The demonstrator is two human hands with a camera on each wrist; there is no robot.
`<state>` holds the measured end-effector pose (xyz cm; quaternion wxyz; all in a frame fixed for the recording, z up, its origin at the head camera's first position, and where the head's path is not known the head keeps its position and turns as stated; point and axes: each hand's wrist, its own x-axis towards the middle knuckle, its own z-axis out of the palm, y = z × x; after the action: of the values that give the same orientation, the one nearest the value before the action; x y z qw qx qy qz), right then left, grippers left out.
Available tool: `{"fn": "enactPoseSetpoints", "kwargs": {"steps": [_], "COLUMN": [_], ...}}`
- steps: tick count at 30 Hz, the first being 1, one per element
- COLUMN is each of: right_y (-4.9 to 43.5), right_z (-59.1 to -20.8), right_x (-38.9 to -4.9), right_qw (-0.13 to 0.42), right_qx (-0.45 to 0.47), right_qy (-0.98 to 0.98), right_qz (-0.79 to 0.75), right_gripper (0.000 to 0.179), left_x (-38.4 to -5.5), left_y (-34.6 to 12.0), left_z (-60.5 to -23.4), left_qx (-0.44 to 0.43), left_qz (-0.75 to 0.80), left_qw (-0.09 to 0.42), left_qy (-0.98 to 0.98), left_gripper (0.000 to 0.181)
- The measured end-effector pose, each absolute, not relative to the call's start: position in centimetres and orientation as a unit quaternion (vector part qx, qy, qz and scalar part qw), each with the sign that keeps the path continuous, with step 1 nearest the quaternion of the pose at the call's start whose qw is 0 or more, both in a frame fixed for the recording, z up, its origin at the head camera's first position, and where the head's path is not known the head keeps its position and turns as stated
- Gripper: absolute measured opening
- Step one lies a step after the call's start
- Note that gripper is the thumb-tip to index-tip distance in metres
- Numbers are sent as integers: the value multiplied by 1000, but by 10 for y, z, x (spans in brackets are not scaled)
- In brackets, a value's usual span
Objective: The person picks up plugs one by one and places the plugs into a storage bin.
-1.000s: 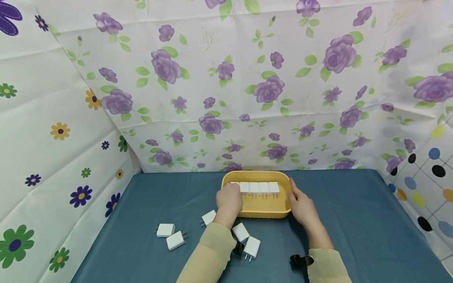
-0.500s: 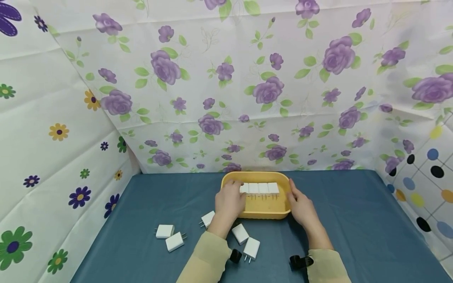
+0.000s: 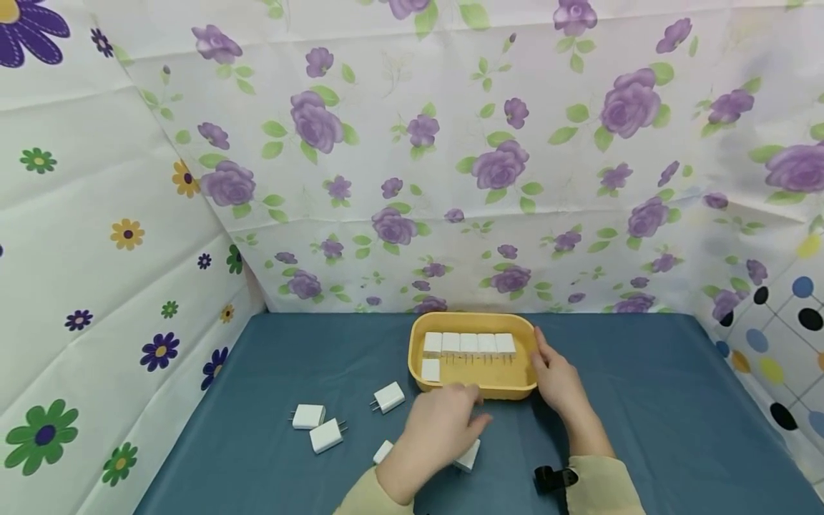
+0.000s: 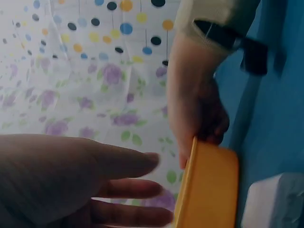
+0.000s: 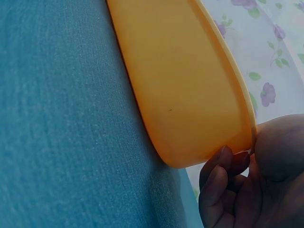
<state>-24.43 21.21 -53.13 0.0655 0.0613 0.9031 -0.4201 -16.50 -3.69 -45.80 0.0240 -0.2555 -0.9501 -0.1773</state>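
A yellow plastic tray (image 3: 508,393) sits on the table, holding a row of white plug-in chargers (image 3: 468,343) along its back. One more charger (image 3: 430,370) lies at its front left corner. My right hand (image 3: 558,379) grips the tray's right end; in the right wrist view its thumb is at the rim and its fingers (image 5: 216,183) curl against the outer wall. In front of the tray, my left hand (image 3: 444,422) is over the table with nothing in it, thumb and fingers apart, partly covering two loose chargers, one of them a white charger (image 3: 468,455) to its right.
To the left lie a pair of chargers, one charger (image 3: 309,416) close against another charger (image 3: 327,435), prongs outward. A single charger (image 3: 389,398) lies nearer the tray. Blue cloth (image 3: 656,408) covers the table; a flowered curtain (image 3: 360,179) hangs behind it.
My left hand has let go of a charger at the tray's front left corner and come back toward me, over the loose chargers. The right hand keeps its grip on the tray.
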Motion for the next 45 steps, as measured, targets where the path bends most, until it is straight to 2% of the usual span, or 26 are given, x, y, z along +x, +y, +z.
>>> {"fn": "enactPoseSetpoints", "kwargs": {"steps": [3,9,19,31,39,45], "right_y": [212,213,209,210,210,210], "right_z": [-532,-533,-530,-530,-532,-532], "right_x": [-244,-242,-242,-244,-243,-243], "right_qw": [61,63,67,69,55,55], "right_qx": [58,61,67,67,54,51], "right_qy": [904,901,903,904,909,909], "right_qz": [-419,-426,-418,-416,-410,-411], "right_gripper": [61,62,62,62,62,62], "left_x": [-157,-153,-144,-143,-145,-147], "left_y": [-33,-25,-18,-19,-12,-12], "left_z": [-466,-480,-492,-495,-495,-498], "left_qx": [-264,-256,-263,-261,-259,-257], "left_qz": [-140,-78,-6,-11,-3,-6], "left_qw": [-11,-36,-17,2,-52,-59], "left_qy": [-954,-963,-965,-965,-965,-964], "left_gripper": [21,29,35,18,15,14]}}
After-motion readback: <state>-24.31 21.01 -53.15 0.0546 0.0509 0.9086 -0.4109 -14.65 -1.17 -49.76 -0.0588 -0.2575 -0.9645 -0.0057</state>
